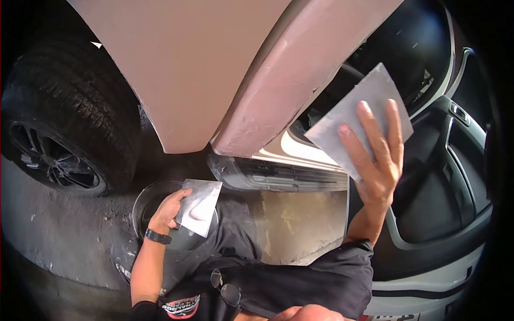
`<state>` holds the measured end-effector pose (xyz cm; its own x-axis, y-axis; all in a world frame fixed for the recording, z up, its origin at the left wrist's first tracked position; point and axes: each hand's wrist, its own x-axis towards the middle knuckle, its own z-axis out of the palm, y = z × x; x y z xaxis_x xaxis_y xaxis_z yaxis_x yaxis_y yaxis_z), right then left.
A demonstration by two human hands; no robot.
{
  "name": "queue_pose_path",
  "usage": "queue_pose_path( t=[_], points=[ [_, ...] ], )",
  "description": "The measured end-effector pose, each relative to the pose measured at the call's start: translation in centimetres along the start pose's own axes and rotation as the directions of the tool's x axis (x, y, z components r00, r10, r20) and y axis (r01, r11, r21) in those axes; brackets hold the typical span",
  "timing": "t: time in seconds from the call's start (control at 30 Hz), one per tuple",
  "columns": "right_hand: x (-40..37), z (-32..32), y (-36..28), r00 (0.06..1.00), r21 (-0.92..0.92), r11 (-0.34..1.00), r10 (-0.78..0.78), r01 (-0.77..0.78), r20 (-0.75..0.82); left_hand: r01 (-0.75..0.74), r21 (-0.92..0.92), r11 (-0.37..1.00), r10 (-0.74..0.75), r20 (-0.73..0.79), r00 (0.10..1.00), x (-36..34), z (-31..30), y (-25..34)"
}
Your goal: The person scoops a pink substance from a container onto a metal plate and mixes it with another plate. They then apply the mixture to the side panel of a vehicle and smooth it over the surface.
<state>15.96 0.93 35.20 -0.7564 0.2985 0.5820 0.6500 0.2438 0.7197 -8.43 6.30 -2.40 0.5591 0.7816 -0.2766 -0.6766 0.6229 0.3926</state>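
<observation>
The pink body panel [187, 64] fills the upper middle of the view. Its lower edge curves down from the tyre [69, 101] on the left to a rounded tip above the ground. Just beside it on the right, a thicker pink arch strip [300, 75] runs down at a slant and ends in a blunt, rough corner. Below that corner is the dark sill [278, 174] of the car, and to the right the open door [444, 176] shows its dark inner lining. The open room lies between the tyre and the door, over the grey floor [53, 230] and a lighter patch of concrete under the sill.

The left hand [170, 209], with a dark watch [158, 237] on the wrist, is low in that gap, well clear of the panel's edge. It is closed on one side of a small metal plate [201, 206] that carries a smear of white paste. The thumb lies on top and the fingers are curled beneath. The plate hangs over a round tin [147, 200] on the floor.

The right hand [377, 160] is raised to the right of the arch strip, in front of the door opening. It holds a grey sheet [356, 112], with the fingers stretched nearly flat across its face and the thumb hidden behind. The sheet's left corner sits near the strip's edge, but whether it touches cannot be told.
</observation>
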Motion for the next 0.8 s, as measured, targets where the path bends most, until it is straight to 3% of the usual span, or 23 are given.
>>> queue_pose_path(
  t=[0.13,0.27,0.43,0.53,0.8],
  points=[
    [1.2,1.0,0.1,0.988,-0.105,0.987,-0.107,0.119,0.112,-0.004,-0.058,0.998,0.007,0.038,0.999,-0.2,0.4,-0.2],
    [1.9,2.3,0.3,0.975,-0.201,0.965,-0.134,0.169,0.177,-0.032,-0.003,0.999,0.032,-0.003,0.999,-0.1,0.2,-0.2],
    [3.4,3.3,0.8,0.961,-0.231,0.941,-0.207,0.246,0.182,-0.056,0.147,0.988,0.075,-0.13,0.989,-0.1,0.2,0.1],
    [4.7,3.6,1.0,0.954,-0.247,0.925,-0.253,0.288,0.163,-0.045,0.133,0.99,0.061,-0.116,0.991,-0.4,0.9,0.2],
    [7.2,1.5,1.1,0.949,-0.335,0.897,-0.223,0.288,0.221,-0.048,0.074,0.996,0.052,-0.058,0.997,-0.2,0.5,-0.2]
  ],
)
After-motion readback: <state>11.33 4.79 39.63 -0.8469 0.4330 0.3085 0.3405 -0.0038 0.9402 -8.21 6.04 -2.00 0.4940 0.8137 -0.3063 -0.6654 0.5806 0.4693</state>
